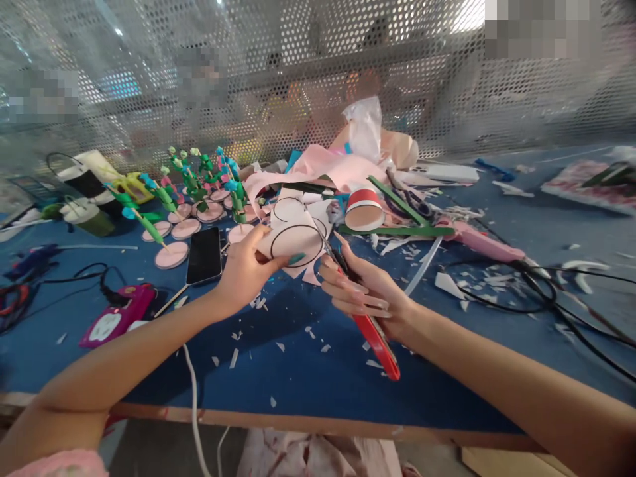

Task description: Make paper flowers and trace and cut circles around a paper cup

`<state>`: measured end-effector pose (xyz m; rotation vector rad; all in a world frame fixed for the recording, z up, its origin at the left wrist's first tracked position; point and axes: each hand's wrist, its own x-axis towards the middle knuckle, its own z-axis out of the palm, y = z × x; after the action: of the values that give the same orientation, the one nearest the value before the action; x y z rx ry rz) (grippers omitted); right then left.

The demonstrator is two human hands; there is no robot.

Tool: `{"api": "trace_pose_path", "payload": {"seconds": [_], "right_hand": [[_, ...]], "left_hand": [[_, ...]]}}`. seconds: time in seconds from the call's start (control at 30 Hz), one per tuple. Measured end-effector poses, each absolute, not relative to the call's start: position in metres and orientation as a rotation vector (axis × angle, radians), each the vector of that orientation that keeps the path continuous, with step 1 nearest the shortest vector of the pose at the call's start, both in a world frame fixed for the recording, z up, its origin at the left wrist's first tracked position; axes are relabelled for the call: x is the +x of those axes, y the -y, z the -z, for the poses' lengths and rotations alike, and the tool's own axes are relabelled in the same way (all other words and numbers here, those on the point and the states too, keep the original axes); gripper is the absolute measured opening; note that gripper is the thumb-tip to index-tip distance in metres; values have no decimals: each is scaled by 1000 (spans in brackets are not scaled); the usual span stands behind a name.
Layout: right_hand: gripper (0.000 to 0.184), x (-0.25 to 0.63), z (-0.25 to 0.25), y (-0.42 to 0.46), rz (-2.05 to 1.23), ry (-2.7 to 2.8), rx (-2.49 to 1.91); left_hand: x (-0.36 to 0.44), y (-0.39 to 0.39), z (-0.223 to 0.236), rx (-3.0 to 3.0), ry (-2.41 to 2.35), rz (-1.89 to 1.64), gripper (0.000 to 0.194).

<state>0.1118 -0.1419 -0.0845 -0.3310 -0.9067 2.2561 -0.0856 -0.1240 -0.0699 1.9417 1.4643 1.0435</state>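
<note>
My left hand [248,265] pinches a pale pink sheet [294,242] with black circles drawn on it, thumb on top near the lower circle. In my right hand [368,288] is a pair of scissors [375,344] with red handles, my fingers wrapped around them. The blades meet the sheet's right side, beside the circle's outline; how far they are open I cannot tell. Just behind the scissors lies a red and white paper cup [364,209] on its side. Small paper scraps [281,346] are scattered on the blue table [308,391] below my hands.
Left of the sheet stand several green and blue stick crafts on round pink bases [171,255], by a black phone [204,256]. A purple device [119,315] lies further left. To the right is a pink glue gun [484,242] with black cables [527,308]. Perforated metal [298,59] rises behind.
</note>
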Motion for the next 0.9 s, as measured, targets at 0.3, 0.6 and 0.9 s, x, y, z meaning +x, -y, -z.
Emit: {"api": "trace_pose_path", "payload": {"seconds": [0.3,0.6,0.9], "right_hand": [[55,116,84,143,-2284,802,-200],[55,115,85,143,-2332,800,-149],[59,113,85,145,-2311,819,-276]], "left_hand": [[-84,124,73,1957,-1412,-1132,35],[-82,127,69,2056,-1510,-1047,34],[-82,129,69,2208,-1502,-1067,28]]}}
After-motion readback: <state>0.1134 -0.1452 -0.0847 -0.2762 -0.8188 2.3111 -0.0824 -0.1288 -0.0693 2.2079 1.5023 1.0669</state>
